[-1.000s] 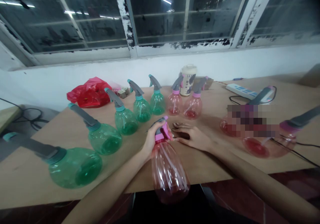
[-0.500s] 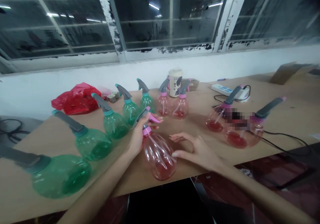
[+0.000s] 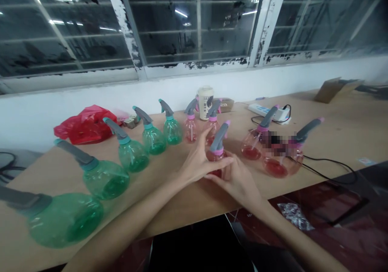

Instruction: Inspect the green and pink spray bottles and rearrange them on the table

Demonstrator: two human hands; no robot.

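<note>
Your two hands close around a pink spray bottle [image 3: 218,142], upright at the middle of the table [image 3: 182,213]. Your left hand [image 3: 197,159] holds its left side, thumb across the front, fingers raised. Your right hand [image 3: 241,181] cups the right side, thumb low in front; its far fingers are hidden, so you cannot tell how firmly they press. The double hold probably steadies a smooth, rounded body, which your hands mostly cover; whether its base touches the table cannot be told.

The others seem grouped by colour: five green spray bottles [image 3: 133,154] slant back from the left edge; two pink bottles stand behind your hands and two more to the right, the farther one [image 3: 252,144] near a white power strip [image 3: 266,112].

The tabletop is plain, light brown. Toward the white wall [image 3: 169,89] sit a red plastic bag [image 3: 85,124] and a pale cup [image 3: 206,104]. Above, dark windows [image 3: 163,25] with peeling frames reflect strip lights; below lies a dark red floor [image 3: 336,239].
</note>
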